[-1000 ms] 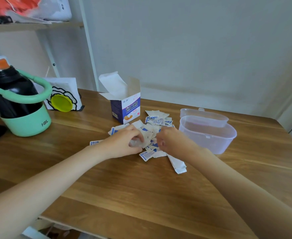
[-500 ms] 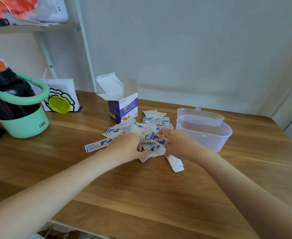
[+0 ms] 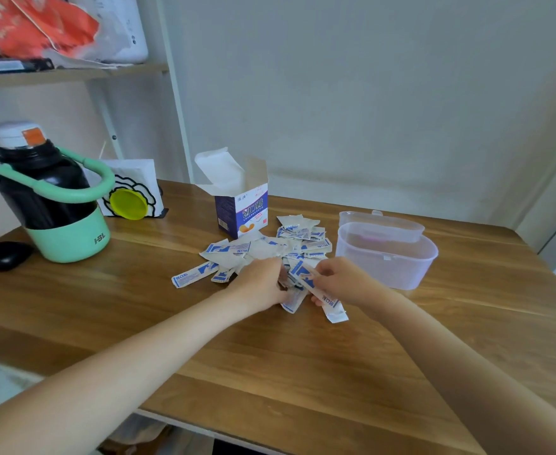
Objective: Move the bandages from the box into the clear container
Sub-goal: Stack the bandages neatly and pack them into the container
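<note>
Blue-and-white paper bandages (image 3: 263,254) lie tipped out in a loose heap on the wooden desk (image 3: 302,362), between the box (image 3: 242,210) and the clear container (image 3: 386,257). The box stands upright with its flaps open, probably emptied so the strips could be gathered by the handful rather than fished out one at a time. The container sits just right of the heap, its lid (image 3: 381,224) propped behind it, mouth up and near for a short carry; nothing shows inside it yet.

Both hands work at the near edge of the heap. The left hand (image 3: 260,284) has its fingers curled down into the strips, its grip closed on a bunch, apparently raking them together. The right hand (image 3: 339,282) pinches one long bandage (image 3: 319,292), a narrow grip near its middle.

That strip's long axis runs diagonally, its far end pointing up-left toward the heap and its near end down-right toward the person. The other strips point every way; one stray strip (image 3: 192,274) at the left lies nearly crosswise.
</note>
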A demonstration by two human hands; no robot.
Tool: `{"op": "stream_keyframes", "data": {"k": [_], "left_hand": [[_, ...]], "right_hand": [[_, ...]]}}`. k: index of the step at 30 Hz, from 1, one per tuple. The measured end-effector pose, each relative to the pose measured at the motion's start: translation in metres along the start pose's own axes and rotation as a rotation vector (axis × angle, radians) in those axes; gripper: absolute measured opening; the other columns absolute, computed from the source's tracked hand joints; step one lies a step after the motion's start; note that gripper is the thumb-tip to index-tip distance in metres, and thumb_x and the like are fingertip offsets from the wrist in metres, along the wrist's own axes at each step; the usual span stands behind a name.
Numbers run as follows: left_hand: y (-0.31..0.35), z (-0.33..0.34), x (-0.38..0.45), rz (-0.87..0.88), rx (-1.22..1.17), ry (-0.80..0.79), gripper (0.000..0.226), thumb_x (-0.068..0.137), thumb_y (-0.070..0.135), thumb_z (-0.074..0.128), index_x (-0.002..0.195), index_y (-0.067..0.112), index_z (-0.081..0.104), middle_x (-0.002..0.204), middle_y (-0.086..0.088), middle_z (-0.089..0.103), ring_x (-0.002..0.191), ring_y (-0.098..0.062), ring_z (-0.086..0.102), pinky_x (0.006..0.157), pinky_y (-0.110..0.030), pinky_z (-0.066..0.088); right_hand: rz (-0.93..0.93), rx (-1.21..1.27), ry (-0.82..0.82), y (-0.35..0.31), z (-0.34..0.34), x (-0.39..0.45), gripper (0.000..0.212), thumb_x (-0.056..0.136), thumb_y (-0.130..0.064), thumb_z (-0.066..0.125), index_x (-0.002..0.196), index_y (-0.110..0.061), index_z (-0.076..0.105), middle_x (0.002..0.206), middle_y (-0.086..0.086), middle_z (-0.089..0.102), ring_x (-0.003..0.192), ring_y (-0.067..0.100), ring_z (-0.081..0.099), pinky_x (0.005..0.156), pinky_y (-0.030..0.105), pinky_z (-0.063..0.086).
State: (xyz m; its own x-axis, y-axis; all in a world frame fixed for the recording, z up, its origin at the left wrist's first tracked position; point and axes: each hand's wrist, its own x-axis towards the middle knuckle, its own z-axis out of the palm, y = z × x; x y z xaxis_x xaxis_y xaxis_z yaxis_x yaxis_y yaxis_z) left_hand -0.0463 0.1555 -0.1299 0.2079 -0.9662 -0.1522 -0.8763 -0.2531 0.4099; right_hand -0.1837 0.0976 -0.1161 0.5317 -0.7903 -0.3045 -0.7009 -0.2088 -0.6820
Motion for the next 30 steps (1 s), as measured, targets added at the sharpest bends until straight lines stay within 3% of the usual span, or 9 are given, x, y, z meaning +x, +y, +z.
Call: {"op": "stream_keyframes", "data": {"k": [6,9,12,16,18,21,24,27,30], "left_hand": [[-0.007,-0.008,-0.01,-0.143,-0.468,-0.083,0.031,0.082,0.017,0.068,0.105,0.017,0.047,0.092,-0.007,0.065,0.074,-0.015,0.06,0.074,-0.03,0.054],[-0.008,-0.015,-0.017,-0.094,-0.659,-0.042,0.026,0.082,0.013,0.068,0.099,0.016,0.049,0.081,-0.002,0.061,0.068,-0.011,0.055,0.072,-0.029,0.054],[-0.009,-0.023,-0.024,0.018,-0.619,0.043,0.021,0.082,0.02,0.069,0.086,0.021,0.049,0.073,0.004,0.063,0.065,-0.012,0.056,0.077,-0.034,0.052],[-0.018,-0.039,-0.026,0.168,-0.533,-0.003,0.014,0.081,0.02,0.07,0.082,0.021,0.055,0.073,0.007,0.066,0.064,-0.007,0.06,0.067,-0.02,0.05],[-0.038,-0.051,-0.014,0.177,-0.343,0.144,0.007,0.083,0.024,0.067,0.084,0.022,0.06,0.083,0.007,0.067,0.076,-0.006,0.062,0.069,-0.015,0.046],[-0.079,-0.059,0.009,0.063,-0.027,0.216,0.027,0.093,0.019,0.054,0.119,0.018,0.056,0.121,0.0,0.06,0.109,-0.014,0.056,0.088,-0.025,0.045],[-0.101,-0.05,0.022,0.076,0.158,0.032,0.046,0.094,0.013,0.047,0.139,0.02,0.041,0.138,-0.001,0.047,0.127,-0.018,0.042,0.1,-0.031,0.038],[-0.102,-0.048,0.028,0.079,0.173,0.023,0.045,0.091,0.019,0.055,0.135,0.024,0.043,0.119,0.002,0.051,0.115,-0.014,0.044,0.093,-0.027,0.038],[-0.101,-0.05,0.033,0.065,0.157,0.06,0.036,0.086,0.024,0.064,0.119,0.024,0.052,0.097,0.007,0.047,0.095,-0.01,0.042,0.077,-0.024,0.037]], "right_hand": [[0.099,0.243,-0.136,-0.005,-0.004,-0.005,0.022,0.096,-0.008,0.045,0.116,-0.001,0.051,0.098,0.016,0.066,0.087,0.028,0.067,0.088,0.039,0.055],[0.117,0.632,-0.274,-0.008,0.003,-0.007,0.023,0.093,-0.003,0.048,0.116,0.001,0.05,0.1,0.018,0.064,0.082,0.027,0.068,0.081,0.038,0.057],[0.031,0.929,-0.208,-0.015,0.007,-0.003,0.021,0.094,-0.003,0.048,0.114,-0.001,0.054,0.098,0.014,0.065,0.079,0.021,0.066,0.07,0.031,0.056],[-0.048,0.648,0.032,-0.032,0.009,0.004,0.019,0.09,-0.009,0.057,0.107,0.001,0.06,0.104,0.015,0.067,0.085,0.022,0.065,0.081,0.038,0.055],[-0.091,0.502,0.129,-0.038,0.008,0.008,0.022,0.089,-0.01,0.059,0.109,-0.003,0.057,0.109,0.014,0.067,0.085,0.023,0.064,0.079,0.037,0.055],[-0.144,0.237,0.168,-0.041,0.005,0.012,0.032,0.09,-0.013,0.058,0.12,-0.014,0.046,0.112,0.008,0.064,0.082,0.019,0.06,0.057,0.021,0.046],[-0.129,-0.056,0.072,-0.03,0.007,0.017,0.038,0.089,-0.016,0.059,0.126,-0.017,0.048,0.121,0.006,0.06,0.096,0.02,0.061,0.068,0.021,0.048],[-0.139,-0.221,-0.029,-0.022,0.017,0.019,0.033,0.088,-0.014,0.058,0.121,-0.012,0.058,0.12,0.006,0.063,0.106,0.021,0.06,0.088,0.028,0.05],[-0.153,-0.186,-0.005,-0.022,0.025,0.023,0.031,0.091,-0.012,0.053,0.121,-0.013,0.059,0.115,0.008,0.064,0.104,0.022,0.059,0.082,0.028,0.047]]}}
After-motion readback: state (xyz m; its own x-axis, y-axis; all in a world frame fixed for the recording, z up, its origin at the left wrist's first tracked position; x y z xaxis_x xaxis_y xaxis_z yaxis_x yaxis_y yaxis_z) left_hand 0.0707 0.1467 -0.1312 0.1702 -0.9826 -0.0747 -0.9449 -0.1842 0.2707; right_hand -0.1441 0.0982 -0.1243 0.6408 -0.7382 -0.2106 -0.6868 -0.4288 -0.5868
